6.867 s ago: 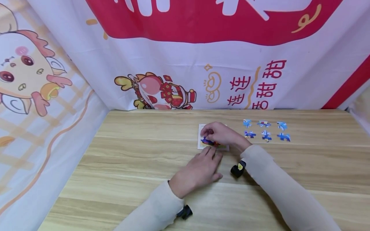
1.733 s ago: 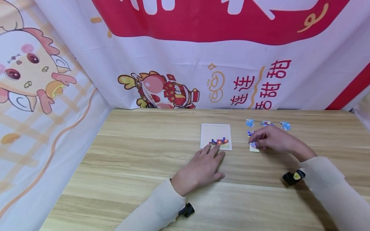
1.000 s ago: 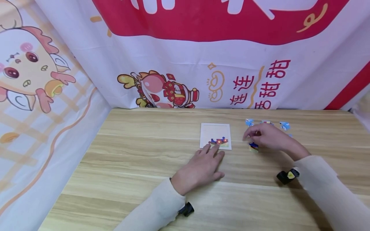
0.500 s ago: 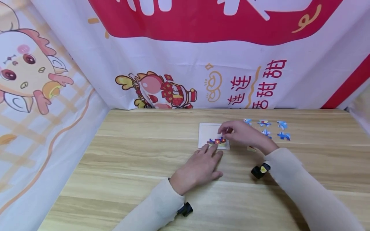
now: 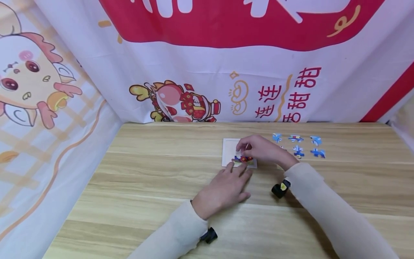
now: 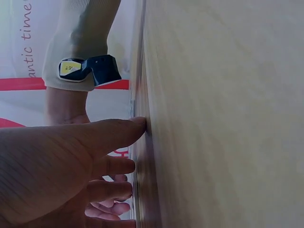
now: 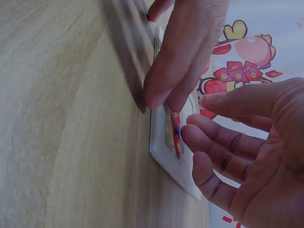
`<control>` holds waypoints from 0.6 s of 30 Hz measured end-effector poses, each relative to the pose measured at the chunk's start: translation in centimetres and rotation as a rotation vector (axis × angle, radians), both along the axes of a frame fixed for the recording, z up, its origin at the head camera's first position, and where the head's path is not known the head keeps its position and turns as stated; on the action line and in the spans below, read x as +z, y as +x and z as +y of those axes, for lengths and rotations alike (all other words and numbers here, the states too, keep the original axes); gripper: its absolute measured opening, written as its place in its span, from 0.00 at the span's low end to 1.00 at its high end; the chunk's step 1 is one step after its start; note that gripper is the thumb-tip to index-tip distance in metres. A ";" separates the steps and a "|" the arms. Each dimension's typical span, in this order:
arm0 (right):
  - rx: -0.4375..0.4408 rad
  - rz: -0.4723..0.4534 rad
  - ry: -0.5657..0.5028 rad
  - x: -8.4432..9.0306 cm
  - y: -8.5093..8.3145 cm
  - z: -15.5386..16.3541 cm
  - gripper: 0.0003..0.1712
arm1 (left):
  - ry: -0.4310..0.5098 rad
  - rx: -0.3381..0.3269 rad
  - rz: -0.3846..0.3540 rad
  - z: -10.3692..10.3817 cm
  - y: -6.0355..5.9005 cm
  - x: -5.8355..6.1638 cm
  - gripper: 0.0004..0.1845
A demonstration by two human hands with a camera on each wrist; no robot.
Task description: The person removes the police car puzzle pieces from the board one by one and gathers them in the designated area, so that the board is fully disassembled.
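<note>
A white puzzle board (image 5: 230, 145) lies on the wooden table (image 5: 155, 172), with a short row of coloured pieces (image 5: 243, 158) set along its near edge. My left hand (image 5: 226, 187) lies flat on the table, its fingertips (image 7: 161, 95) pressing at the board's near edge. Over the right part of the board hovers my right hand (image 5: 258, 149). In the right wrist view that right hand (image 7: 247, 152) has its fingers spread and loosely bent close to the placed pieces (image 7: 174, 133), and no piece shows between them. Several loose blue pieces (image 5: 297, 151) lie to the right of the board.
A printed cloth banner (image 5: 207, 72) closes off the back and left side of the table. Small black cameras sit on the right wrist (image 5: 279, 189) and the left wrist (image 5: 208, 235). Bare wood stretches left of the board and along the near edge.
My right hand went right to the loose pieces, handled one there, then swung back left over the board. The left hand stayed put at the board's near edge.
</note>
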State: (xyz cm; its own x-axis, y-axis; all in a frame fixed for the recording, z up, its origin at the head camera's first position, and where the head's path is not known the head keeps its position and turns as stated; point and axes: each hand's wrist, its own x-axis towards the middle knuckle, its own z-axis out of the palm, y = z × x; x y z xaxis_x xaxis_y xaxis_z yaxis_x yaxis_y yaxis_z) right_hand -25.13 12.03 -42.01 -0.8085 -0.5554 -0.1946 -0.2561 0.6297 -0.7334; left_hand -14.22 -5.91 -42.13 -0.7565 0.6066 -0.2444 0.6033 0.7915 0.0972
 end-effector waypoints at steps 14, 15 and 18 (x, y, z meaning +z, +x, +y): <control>0.019 -0.026 -0.011 -0.7 -0.7 -0.3 0.10 | -0.044 -0.009 0.053 0.6 0.1 0.0 0.36; 0.017 -0.031 -0.009 -0.7 -0.7 -0.3 0.10 | -0.043 -0.007 0.050 0.5 0.1 0.0 0.36; 0.013 -0.046 -0.003 -0.8 -0.8 -0.4 0.10 | -0.038 0.007 0.038 0.5 0.2 0.0 0.36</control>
